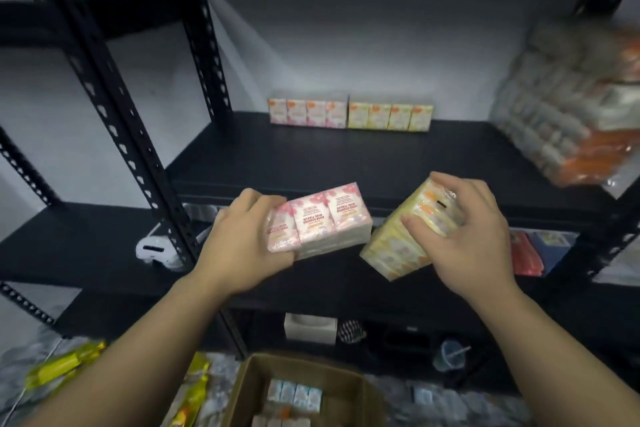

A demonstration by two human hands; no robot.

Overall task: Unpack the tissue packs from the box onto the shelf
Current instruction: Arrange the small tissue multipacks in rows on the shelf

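While the left hand (242, 246) grips a pink tissue pack (318, 222), the right hand (474, 236) clutches a yellow tissue pack (398, 243) before the shelf (346, 156).

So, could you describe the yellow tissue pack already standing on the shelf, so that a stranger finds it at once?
Look at the black metal shelf in the middle of the view, at its far edge against the white wall. Two packs stand there side by side, upright; the yellow pack is the right one. Its neighbour, the pink pack, matches it in shape, so colour and side decide.
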